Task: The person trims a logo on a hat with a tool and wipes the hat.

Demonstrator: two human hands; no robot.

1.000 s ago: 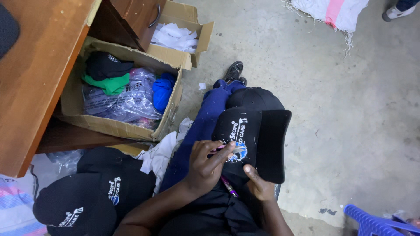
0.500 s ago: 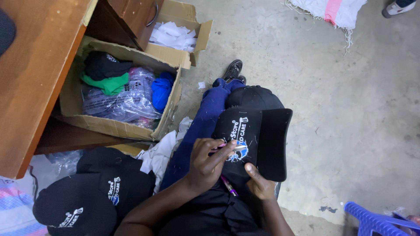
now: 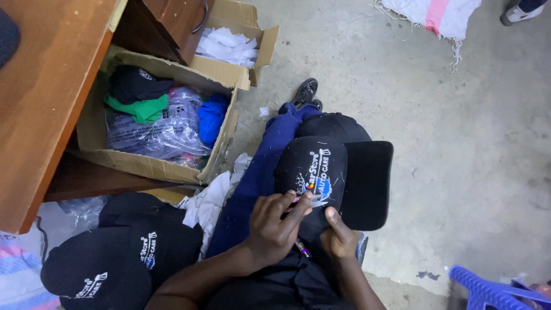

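I see the black cap (image 3: 336, 172) lying on the lap, brim pointing right, with my left grip (image 3: 274, 227) curled over its near edge, fingertips pinching a thin pink tool (image 3: 301, 248) against the embroidered front. My right grip (image 3: 340, 236) is closed on the cap's lower rim, thumb pressed on top. More black caps (image 3: 117, 252) lie on the floor beside a cardboard box (image 3: 150, 163).

Cardboard box (image 3: 150, 165) of clothes, perhaps bagged, beside wooden desk (image 3: 43, 97).
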